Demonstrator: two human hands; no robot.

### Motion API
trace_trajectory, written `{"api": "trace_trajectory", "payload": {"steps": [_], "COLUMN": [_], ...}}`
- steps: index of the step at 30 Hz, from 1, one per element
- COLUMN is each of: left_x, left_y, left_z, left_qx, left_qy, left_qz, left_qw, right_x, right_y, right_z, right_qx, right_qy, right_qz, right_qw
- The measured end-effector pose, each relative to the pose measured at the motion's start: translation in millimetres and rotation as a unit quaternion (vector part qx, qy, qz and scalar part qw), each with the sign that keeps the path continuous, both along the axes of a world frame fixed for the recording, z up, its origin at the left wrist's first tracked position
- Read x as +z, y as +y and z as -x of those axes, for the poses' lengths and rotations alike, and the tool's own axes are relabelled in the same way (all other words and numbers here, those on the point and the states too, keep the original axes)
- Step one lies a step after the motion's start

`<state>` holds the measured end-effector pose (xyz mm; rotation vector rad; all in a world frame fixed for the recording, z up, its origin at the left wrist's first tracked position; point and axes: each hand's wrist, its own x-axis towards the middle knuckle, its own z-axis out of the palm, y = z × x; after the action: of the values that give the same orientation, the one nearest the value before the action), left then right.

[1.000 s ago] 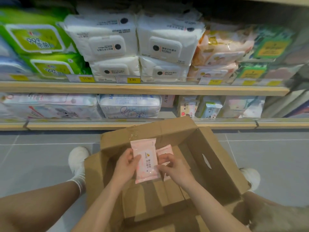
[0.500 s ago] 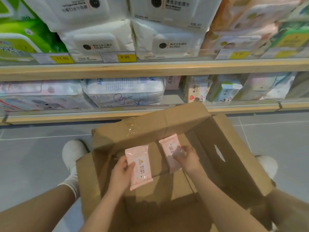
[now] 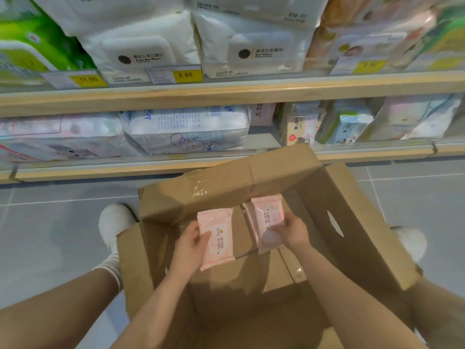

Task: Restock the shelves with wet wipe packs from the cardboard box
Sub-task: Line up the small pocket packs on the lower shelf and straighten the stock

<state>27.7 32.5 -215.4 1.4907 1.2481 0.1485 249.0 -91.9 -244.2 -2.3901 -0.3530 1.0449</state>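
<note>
Over the open brown cardboard box [image 3: 352, 222], the left hand [image 3: 188, 244] pinches one flat pink wet wipe pack [image 3: 217, 238]; the right hand [image 3: 292, 230] grips more pink packs [image 3: 266, 220]. Next, judging by the task: lift them to the wooden lower shelf [image 3: 264, 137]

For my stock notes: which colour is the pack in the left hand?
Pale pink pack, seen in the head view.

The person's forearms and legs are bare, with white ribbed ankle socks [image 3: 110, 267] and rounded white soft shoes [image 3: 114, 222] on both feet.
</note>
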Motion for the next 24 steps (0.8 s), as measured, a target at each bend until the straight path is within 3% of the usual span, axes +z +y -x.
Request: {"api": "trace_trajectory", "payload": {"steps": [7, 14, 20, 24], "left_x": [41.3, 75.8, 51.2, 34.3], "left_y": [9.8, 47.1, 68.4, 66.1], "left_z": [-26.6, -71.6, -85.3, -84.4], "left_qx": [-0.064, -0.058, -0.053, -0.031], "left_qy": [-0.041, -0.031, 0.034, -0.016], "left_qz": [-0.134, -0.267, -0.232, -0.236], "left_qw": [0.988, 0.961, 0.971, 0.971], "right_x": [87.0, 151.5, 130.3, 93.2], "right_y": [-22.7, 13.0, 81.0, 122.5], "right_z": [-33.9, -85.9, -109.2, -118.5], "right_qx": [0.065, 0.018, 0.027, 0.013], "right_qy": [-0.027, -0.104, -0.179, -0.19], "right_qz": [-0.167, -0.276, -0.273, -0.231], "right_qw": [0.984, 0.955, 0.945, 0.954]}}
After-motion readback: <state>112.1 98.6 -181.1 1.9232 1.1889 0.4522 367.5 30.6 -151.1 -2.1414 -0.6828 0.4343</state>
